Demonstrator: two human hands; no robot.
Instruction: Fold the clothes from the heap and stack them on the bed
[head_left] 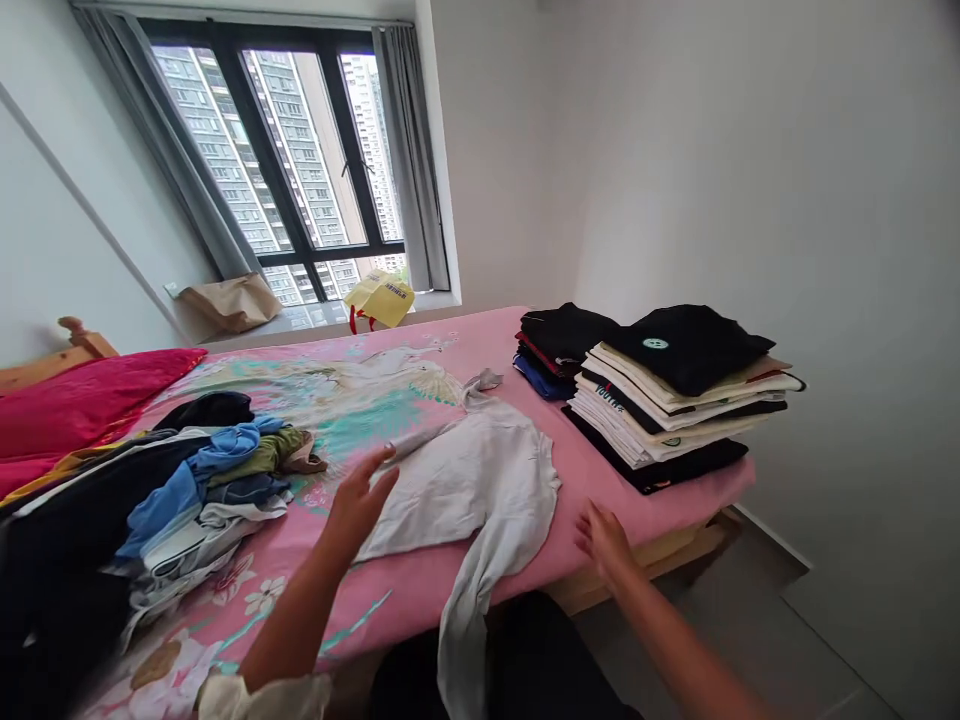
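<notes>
A light grey-white long-sleeved hooded top (457, 480) lies spread on the bed, its hood toward the far side. One sleeve hangs over the near edge of the bed. My left hand (361, 500) hovers at the left side of the top, thumb and fingers apart, holding nothing. On the other side, my right hand (604, 535) is above the bed's near edge, a little right of the top, fingers loosely spread and nothing in them. Whether the left hand touches the cloth, I cannot tell.
A tall stack of folded clothes (675, 400) stands at the right, with a smaller folded pile (559, 340) behind it. Loose clothes (202, 480) are heaped at the left near a red pillow (82, 405). A paper bag (232, 300) and a yellow bag (382, 298) rest on the windowsill.
</notes>
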